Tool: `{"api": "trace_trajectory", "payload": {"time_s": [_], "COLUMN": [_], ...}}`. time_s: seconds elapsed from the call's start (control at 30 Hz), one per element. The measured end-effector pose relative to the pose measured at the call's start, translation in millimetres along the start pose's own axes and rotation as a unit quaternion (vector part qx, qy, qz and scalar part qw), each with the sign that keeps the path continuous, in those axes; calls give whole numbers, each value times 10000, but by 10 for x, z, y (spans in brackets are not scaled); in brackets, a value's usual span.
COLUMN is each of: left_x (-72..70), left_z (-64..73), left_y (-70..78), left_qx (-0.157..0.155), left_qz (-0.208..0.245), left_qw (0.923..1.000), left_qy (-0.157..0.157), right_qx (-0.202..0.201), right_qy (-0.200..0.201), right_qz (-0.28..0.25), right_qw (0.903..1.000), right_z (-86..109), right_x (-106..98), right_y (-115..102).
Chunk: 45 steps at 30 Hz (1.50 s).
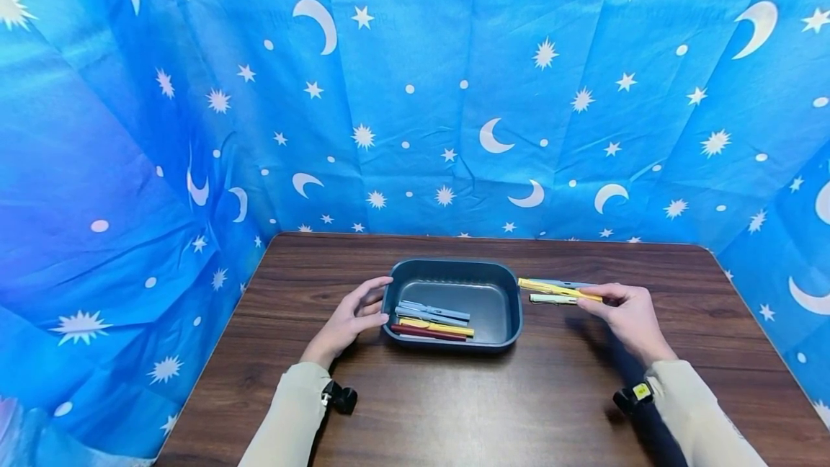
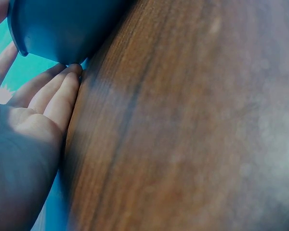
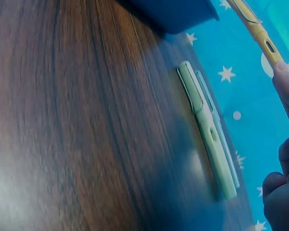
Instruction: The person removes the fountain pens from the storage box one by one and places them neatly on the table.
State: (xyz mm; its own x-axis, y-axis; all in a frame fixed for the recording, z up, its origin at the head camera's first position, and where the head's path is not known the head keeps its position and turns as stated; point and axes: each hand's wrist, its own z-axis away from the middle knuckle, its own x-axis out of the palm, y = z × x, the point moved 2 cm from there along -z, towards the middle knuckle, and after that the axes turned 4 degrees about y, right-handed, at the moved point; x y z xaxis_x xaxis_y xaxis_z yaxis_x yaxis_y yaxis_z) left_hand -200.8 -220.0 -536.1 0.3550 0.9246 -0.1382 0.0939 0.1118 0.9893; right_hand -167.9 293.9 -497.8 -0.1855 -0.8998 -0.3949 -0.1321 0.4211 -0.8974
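Note:
My right hand [image 1: 625, 316] pinches a yellow pen [image 1: 545, 287] between thumb and fingers, its clip end pointing left toward the dark container [image 1: 516, 330]. In the right wrist view this yellow pen [image 3: 266, 42] is raised over a pale green pen [image 3: 209, 130] and a light blue pen [image 3: 225, 139], which lie side by side on the table. My left hand [image 1: 350, 316] touches the container's left side, thumb and index finger at the rim, the other fingers extended against the wall. Inside, along the front left, lie blue pens [image 1: 433, 313], a yellow pen [image 1: 441, 327] and a dark red pen [image 1: 428, 333].
The container stands mid-table on a dark wood-grain table [image 1: 454, 402]. Behind and beside the table hangs a blue cloth [image 1: 441, 56] with white moons and stars. A small black camera [image 1: 340, 398] is strapped to the left wrist, another [image 1: 632, 398] to the right.

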Motion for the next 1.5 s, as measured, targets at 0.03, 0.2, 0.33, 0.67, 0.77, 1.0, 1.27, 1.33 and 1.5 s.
{"api": "trace_trajectory", "payload": {"time_s": [0.03,0.2,0.33,0.67,0.77,1.0,1.27,1.33,1.5], "left_x": [1,4,4,10,14,21,27,28,27], "left_z": [2,10,7,-6,-4,4,-9,-10,-1], "left_y": [0,9,14,17,24,49,46,43,41], "left_qx": [-8,-4,38,56,48,28,111,106,87], "left_qz": [-7,-6,-6,-37,-54,-38,174,166,151], "left_qw": [10000,10000,10000,10000,10000,10000,9998,9998,9998], "left_qy": [-1,-8,6,49,54,59,-57,-53,-47], "right_qx": [37,180,200,263,265,455,311,253,58], "right_qy": [-4,5,24,-14,-39,-235,-304,-296,-249], "right_qz": [66,233,306,579,687,707,938,997,1111], "right_qw": [10000,9996,9993,9980,9973,9962,9946,9943,9935], "right_z": [9,27,33,51,56,74,81,78,78], "right_x": [-17,-82,-110,-141,-139,-135,-118,-114,-98], "right_y": [11,76,132,234,254,294,343,355,376]}}
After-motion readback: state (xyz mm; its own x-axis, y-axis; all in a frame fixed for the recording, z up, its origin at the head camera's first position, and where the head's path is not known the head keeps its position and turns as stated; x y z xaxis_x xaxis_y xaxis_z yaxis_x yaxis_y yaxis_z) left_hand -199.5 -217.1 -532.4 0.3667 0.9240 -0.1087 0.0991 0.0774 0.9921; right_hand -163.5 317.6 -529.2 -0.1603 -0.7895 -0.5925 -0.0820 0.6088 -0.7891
